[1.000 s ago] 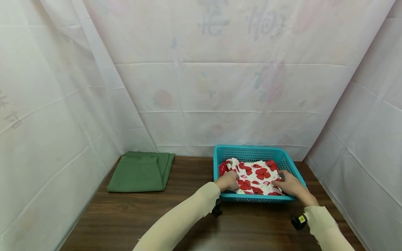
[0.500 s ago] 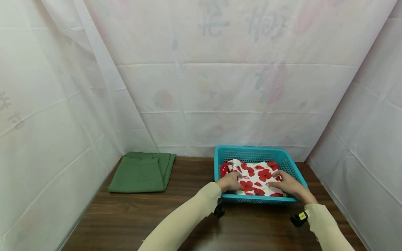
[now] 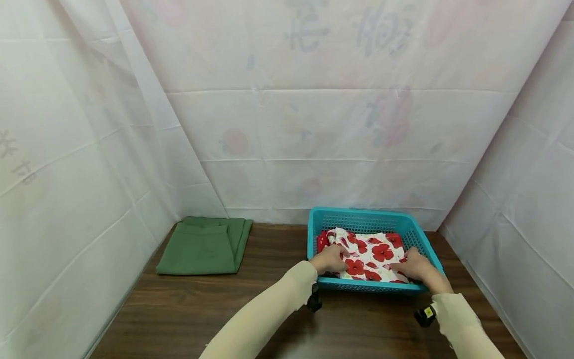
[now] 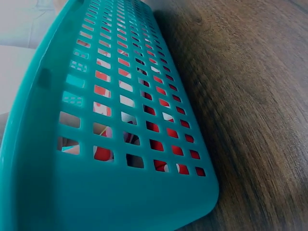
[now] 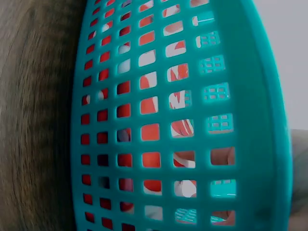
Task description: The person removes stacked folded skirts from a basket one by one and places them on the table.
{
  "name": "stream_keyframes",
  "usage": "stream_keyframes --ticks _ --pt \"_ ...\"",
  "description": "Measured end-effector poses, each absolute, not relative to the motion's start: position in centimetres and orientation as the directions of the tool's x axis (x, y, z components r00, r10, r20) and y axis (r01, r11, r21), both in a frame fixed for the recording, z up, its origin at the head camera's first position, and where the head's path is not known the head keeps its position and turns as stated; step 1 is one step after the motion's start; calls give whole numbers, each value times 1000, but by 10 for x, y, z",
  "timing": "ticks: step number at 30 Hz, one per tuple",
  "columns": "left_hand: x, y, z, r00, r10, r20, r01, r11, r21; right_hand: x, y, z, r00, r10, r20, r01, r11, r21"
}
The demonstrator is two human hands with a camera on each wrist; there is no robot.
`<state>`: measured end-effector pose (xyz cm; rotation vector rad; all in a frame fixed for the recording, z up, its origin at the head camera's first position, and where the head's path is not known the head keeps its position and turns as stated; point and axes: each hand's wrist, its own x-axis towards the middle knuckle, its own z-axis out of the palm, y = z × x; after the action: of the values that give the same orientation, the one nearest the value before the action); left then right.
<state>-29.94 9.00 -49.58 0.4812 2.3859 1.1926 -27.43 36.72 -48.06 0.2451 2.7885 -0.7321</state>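
Note:
A folded white cloth with red flowers lies in a turquoise plastic basket. My left hand reaches over the basket's front left corner, thumb and fingers curled at the cloth's left side. At its right edge my right hand pinches the cloth between thumb and fingers. Red fabric with white dots peeks out at the left beside it. In the right wrist view, bits of the floral cloth and fingers show through the holes; the left wrist view shows the basket wall, hiding the left hand.
A folded green cloth lies on the dark wooden table at the left. White printed sheets hang behind and on both sides, close to the basket's back and right.
My right hand has drawn back slightly to the right, and the floral cloth's right edge has shifted that way. The left fingers have moved a little inward over the cloth. The green cloth stays put.

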Motion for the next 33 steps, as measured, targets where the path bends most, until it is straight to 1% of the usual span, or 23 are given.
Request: stream_keyframes --ticks 2,7,10,14,18,23,27,30,33 --pt "-299 90 -496 -850 481 -214 125 579 806 -274 367 -480 -955 103 -278 225 863 -453" --pt "-300 90 -497 -856 472 -213 130 594 794 -273 369 -480 -960 64 -273 200 838 -507" --pt "-301 90 -496 -857 466 -220 117 592 798 -276 370 -480 -961 17 -276 174 812 -556" --pt "-301 90 -495 -838 486 -247 99 581 808 -279 375 -483 -954 -51 -297 163 741 -652" --pt "-300 88 -494 -826 503 -255 68 538 840 -278 373 -486 -951 -126 -282 112 711 -694" --pt "-300 88 -491 -834 483 -266 -18 459 888 -282 364 -487 -960 -213 -183 -26 716 -697" --pt "-300 90 -490 -861 442 -252 -62 401 914 -283 359 -488 -957 -264 -124 -115 733 -670" --pt "-300 94 -491 -865 432 -254 -64 408 911 -284 362 -492 -950 -273 -154 -107 744 -660" --pt "-301 98 -492 -844 462 -271 -50 436 899 -285 370 -497 -956 -217 -196 -38 756 -654"
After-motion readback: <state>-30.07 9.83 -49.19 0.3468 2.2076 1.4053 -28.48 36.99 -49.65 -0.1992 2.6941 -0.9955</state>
